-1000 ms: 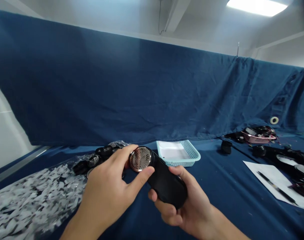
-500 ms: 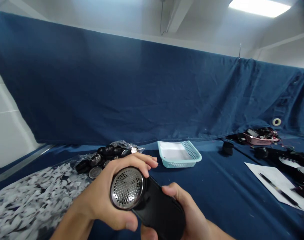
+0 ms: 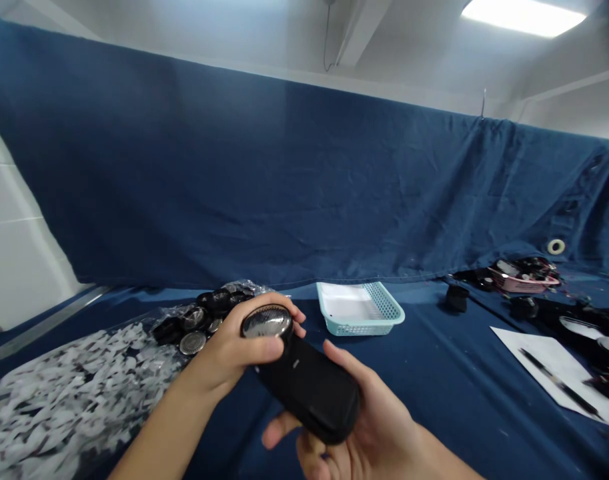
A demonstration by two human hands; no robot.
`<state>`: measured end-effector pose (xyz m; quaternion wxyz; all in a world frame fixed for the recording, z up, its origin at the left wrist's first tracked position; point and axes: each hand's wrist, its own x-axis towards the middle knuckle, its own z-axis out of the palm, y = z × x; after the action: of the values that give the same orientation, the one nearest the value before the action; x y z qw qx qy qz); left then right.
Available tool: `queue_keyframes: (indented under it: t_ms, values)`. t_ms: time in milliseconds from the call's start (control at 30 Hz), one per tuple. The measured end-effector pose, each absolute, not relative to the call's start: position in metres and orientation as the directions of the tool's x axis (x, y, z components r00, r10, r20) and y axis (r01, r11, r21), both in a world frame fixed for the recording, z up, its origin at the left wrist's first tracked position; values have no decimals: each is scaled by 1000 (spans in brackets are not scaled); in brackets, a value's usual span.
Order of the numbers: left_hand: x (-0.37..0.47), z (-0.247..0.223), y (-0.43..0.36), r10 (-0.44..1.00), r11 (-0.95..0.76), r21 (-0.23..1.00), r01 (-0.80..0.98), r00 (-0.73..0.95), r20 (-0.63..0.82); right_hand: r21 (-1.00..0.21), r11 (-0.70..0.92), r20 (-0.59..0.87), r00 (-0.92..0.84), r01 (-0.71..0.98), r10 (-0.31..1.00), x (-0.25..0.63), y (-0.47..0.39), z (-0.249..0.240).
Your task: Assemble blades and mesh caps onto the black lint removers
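Observation:
A black handheld device (image 3: 317, 387) with a round, perforated metal head hangs between my two hands above the blue cloth. My left hand (image 3: 234, 343) is wrapped round the metal head end, its thumb lying across the front edge of the head. Around the lower end of the black body curls my right hand (image 3: 367, 413), thumb on the upper side and fingers beneath. The body slants down to the right, and the metal head is seen at a low angle.
Left lie a bag of white pieces (image 3: 84, 393) and black round heads (image 3: 193, 342) in plastic. A light blue basket (image 3: 359, 329) holding white sheets stands beyond my hands. Right are white paper (image 3: 539, 353) with a black pen (image 3: 559, 383), a pink basket (image 3: 524, 285) and dark parts.
The device has tilted, so its metal head now shows at a flatter angle. My left thumb has moved up onto the head's edge. My right hand's lower fingers have spread into view.

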<state>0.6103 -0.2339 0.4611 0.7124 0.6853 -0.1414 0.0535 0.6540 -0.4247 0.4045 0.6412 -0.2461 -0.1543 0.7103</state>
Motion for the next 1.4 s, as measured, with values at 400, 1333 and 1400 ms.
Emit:
queue_keyframes:
  t_ms: [400,1333,1400]
  values:
    - [626,450,-241,182,210,978,13,982,-53,-423,179,-217,291,-888,932,661,-425,403]
    - [601,478,-226,139,-297,950,-98,980,144,-869,12,-284,519,-494,806,668,-416,393]
    - [601,479,-224,140,-300,950,-93,980,140,-872,16,-270,507,-490,819,670,-417,392]
